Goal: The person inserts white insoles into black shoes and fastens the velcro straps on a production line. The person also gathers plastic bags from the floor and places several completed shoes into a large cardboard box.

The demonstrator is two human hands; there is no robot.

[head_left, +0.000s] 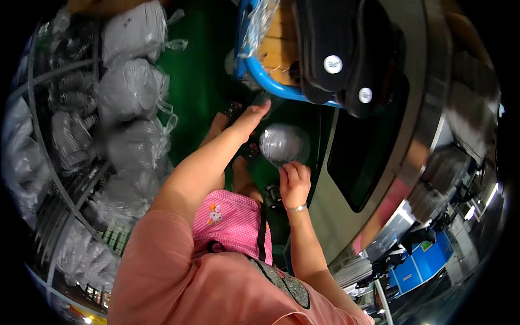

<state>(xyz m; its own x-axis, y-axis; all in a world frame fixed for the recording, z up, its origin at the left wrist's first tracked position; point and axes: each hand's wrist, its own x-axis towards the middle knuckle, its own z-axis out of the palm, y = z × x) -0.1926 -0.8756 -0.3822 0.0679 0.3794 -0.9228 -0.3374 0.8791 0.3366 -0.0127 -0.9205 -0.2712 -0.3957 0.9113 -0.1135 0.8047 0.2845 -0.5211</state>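
Note:
A clear, rounded piece of plastic (284, 145) hangs in front of my right hand (296, 180), whose curled fingers pinch its lower edge. Motion blurs it, so whether it is a bag or a stiffer piece is unclear. My left hand (255, 114) reaches forward near the corner of a blue-framed cart (265, 81). Its thumb shows, but the other fingers are mostly hidden, and a faint see-through patch lies beside them. On the cart's wooden slats (279, 49) lie long black sole-shaped pieces (327, 49) with round white stickers.
On my left a wire rack (65, 67) holds several clear bags of grey goods (130, 89). To my right runs a pale machine or cabinet side (314, 200) with a dark window panel (368, 157). Green floor (189, 70) lies between them. A blue box (422, 265) stands farther right.

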